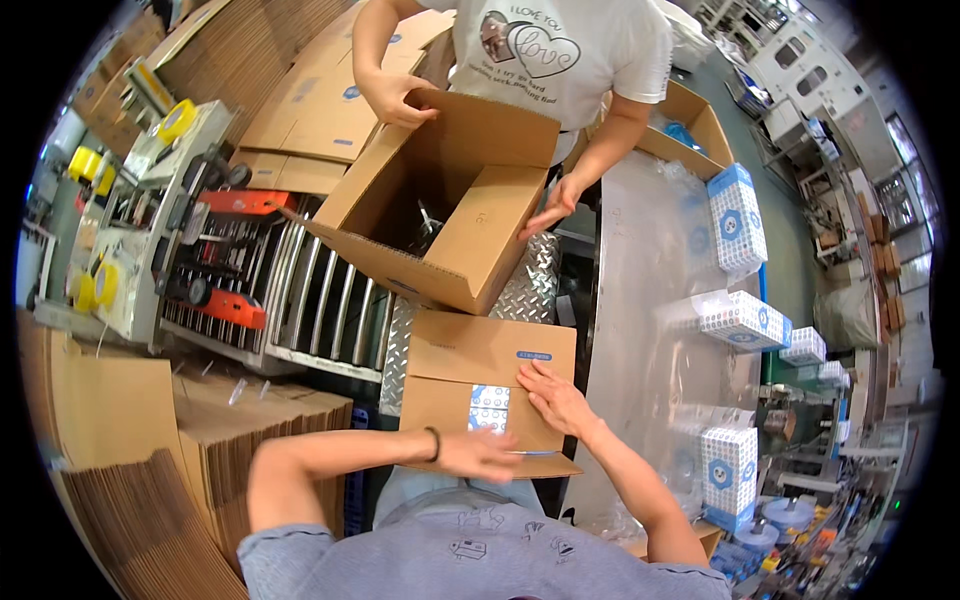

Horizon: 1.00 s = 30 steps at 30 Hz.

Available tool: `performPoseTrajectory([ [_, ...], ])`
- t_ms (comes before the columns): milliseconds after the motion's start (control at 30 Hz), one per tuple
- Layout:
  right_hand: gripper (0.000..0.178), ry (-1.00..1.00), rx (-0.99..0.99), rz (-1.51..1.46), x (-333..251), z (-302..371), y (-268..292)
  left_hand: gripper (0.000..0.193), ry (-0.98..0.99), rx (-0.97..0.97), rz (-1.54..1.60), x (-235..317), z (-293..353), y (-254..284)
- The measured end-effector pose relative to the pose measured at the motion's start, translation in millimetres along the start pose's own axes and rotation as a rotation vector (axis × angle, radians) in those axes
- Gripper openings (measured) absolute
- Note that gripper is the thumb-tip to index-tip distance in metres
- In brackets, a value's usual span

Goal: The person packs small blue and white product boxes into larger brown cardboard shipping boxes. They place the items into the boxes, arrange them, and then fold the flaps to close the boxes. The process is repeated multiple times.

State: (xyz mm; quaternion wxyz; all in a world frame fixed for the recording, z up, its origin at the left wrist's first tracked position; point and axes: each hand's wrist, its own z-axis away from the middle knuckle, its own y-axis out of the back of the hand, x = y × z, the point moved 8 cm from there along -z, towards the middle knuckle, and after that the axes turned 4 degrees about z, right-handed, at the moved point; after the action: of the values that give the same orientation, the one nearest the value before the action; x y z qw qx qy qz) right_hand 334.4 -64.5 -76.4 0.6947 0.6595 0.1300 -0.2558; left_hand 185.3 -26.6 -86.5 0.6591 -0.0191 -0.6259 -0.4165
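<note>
Directly before me: cardboard box (490, 368), packs (489, 408) showing between flaps | my right hand (556, 399) flat on it, gripping nothing | my left hand (480, 456) blurred, grip unclear | probably stiff-walled, bendy-flapped, weighty if full; best held low, both sides

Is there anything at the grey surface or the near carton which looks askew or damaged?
At the right edge of the grey surface, one blue-and-white box lies crosswise, unlike the upper box and lower box, so it looks askew. The near carton has a gap showing patterned packs. I see no clear damage.
</note>
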Motion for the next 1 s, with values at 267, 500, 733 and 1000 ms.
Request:
performPoseTrajectory([
  [267, 0.046, -0.307, -0.174, -0.542, 37, -19, 10, 0.067, 0.321, 0.502, -0.692, -46, 37, 81],
  [500, 0.055, -0.828, 0.786, -0.449, 96, 58, -47, 0.058, 0.343, 0.755, -0.517, -74, 47, 83],
  [733, 0.060, -0.758, 0.599, -0.496, 83, 51, -59, 0.059, 0.744, 1.186, 0.350, -165, 131, 55],
  [1000, 0.066, -0.722, 0.715, -0.658, 34, 14, -115, 0.063, 0.353, 1.013, 0.354, -221, 163, 130],
])
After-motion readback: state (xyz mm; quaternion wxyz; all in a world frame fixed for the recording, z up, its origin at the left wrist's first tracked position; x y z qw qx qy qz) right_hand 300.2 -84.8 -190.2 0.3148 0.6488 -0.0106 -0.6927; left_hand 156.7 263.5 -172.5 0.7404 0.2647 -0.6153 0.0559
